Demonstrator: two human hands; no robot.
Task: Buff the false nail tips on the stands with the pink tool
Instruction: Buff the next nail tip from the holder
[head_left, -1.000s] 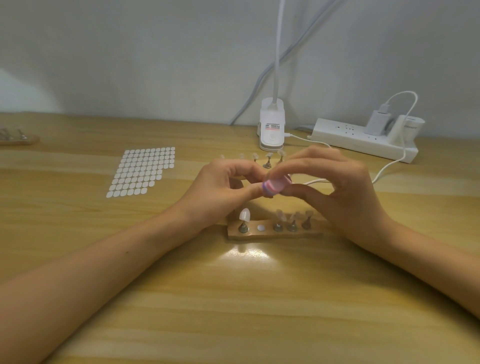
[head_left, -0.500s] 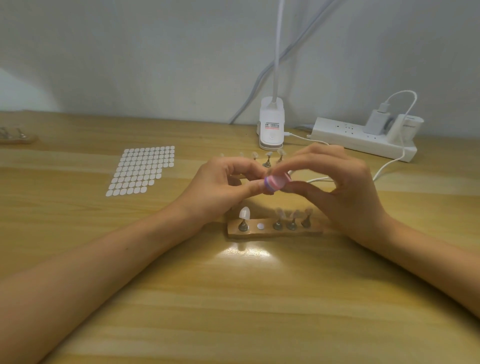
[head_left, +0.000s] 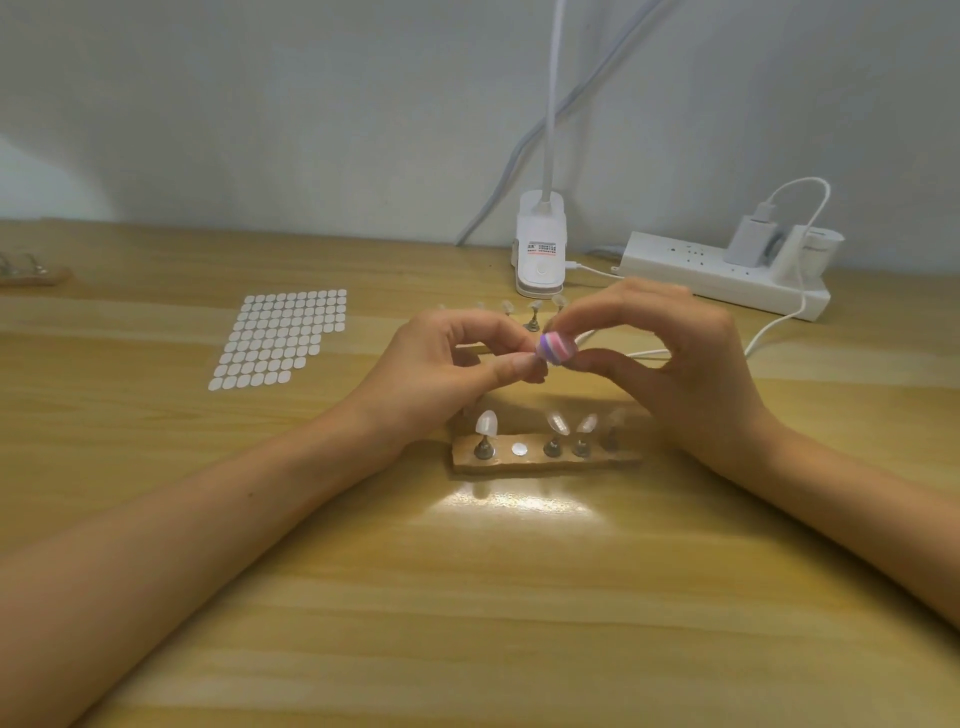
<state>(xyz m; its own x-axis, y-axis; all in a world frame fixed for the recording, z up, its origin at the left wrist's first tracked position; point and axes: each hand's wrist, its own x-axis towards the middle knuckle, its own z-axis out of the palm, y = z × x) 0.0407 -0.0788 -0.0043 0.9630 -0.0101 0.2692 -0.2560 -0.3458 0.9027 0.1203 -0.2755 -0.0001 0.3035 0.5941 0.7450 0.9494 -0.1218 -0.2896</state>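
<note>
In the head view, the right hand (head_left: 685, 364) is pinching the pink tool (head_left: 555, 348) between curled forefinger and thumb, holding it above the table and just behind the wooden block. The tool is showing as a small rounded lump, matte and banded in pink, white and purple. The left hand (head_left: 441, 364) is curling its fingers and pressing thumb and forefinger tips together right against the tool's left end. Anything between them is hidden, so I cannot tell what it is gripping.

Below the hands, a flat wooden block (head_left: 545, 462) is lying on the glossy wood-grain table (head_left: 467, 597), carrying small metal stands. One is bearing an opaque white, almond-shaped nail tip (head_left: 487, 422), and others are bearing clear tips (head_left: 558, 422). A round white disc (head_left: 518, 449) is sitting on the block between them. A sheet of white oval stickers (head_left: 283, 338) is lying well apart to the left, and a white plastic power strip (head_left: 717, 275) is resting by the wall.
</note>
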